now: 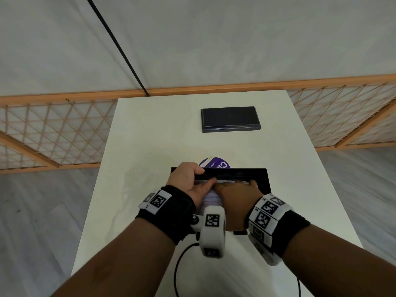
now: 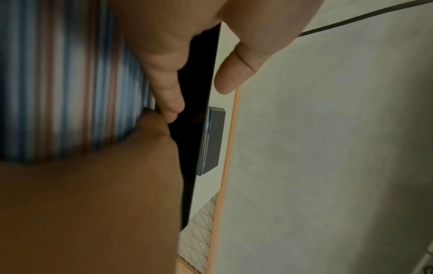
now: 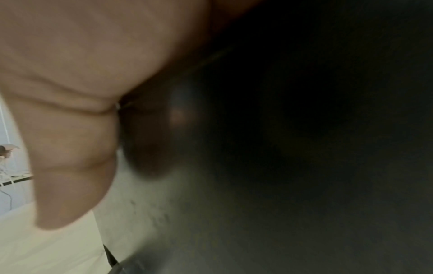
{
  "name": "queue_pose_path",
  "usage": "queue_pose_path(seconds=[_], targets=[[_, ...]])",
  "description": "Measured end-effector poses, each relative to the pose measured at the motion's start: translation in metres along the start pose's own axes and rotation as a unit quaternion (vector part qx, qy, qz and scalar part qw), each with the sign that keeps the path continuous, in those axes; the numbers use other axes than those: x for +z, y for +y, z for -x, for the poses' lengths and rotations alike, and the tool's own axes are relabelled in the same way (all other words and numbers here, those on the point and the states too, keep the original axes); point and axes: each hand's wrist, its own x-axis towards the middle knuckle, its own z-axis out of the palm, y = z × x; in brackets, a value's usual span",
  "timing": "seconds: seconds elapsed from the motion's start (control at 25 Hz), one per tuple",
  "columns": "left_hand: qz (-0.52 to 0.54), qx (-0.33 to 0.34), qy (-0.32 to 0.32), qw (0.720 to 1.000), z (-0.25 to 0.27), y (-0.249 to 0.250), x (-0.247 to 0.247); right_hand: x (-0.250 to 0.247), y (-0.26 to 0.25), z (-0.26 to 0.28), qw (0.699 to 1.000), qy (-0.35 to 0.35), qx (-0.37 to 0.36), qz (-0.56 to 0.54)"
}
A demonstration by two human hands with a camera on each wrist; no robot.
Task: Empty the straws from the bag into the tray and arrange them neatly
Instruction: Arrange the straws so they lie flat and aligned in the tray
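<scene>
Both hands are pressed into the black tray (image 1: 260, 179) near the table's (image 1: 139, 146) front edge. Left hand (image 1: 188, 183) is curled over the tray's far rim, its thumb (image 2: 168, 92) laid against the striped straws (image 1: 211, 199); right hand (image 1: 235, 198) is spread flat on them, fingers extended. The purple bag (image 1: 216, 163) is seen just behind the tray. Straws could be ridden over one another or flicked out if pressed unevenly.

Two trays (image 1: 260, 176) (image 1: 230, 118), one bag (image 1: 216, 163).
</scene>
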Motion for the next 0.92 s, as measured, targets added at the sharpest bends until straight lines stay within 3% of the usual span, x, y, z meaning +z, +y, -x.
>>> queue_pose_path(seconds=[0.28, 0.44, 0.68, 0.92], targets=[[0.002, -0.027, 0.053, 0.998, -0.007, 0.0, 0.01, 0.005, 0.003, -0.002, 1.0, 0.012, -0.028, -0.003], [-0.014, -0.028, 0.051, 0.998, -0.008, 0.001, 0.011, 0.006, 0.004, 0.001, 1.0, 0.02, -0.015, -0.006], [0.018, 0.024, 0.079, 0.996, -0.019, -0.004, 0.003, 0.009, 0.003, 0.003, 0.999, 0.036, -0.008, -0.005], [-0.064, 0.074, 0.085, 0.992, -0.001, -0.003, 0.007, 0.006, 0.001, 0.006, 0.999, 0.033, -0.009, 0.0]])
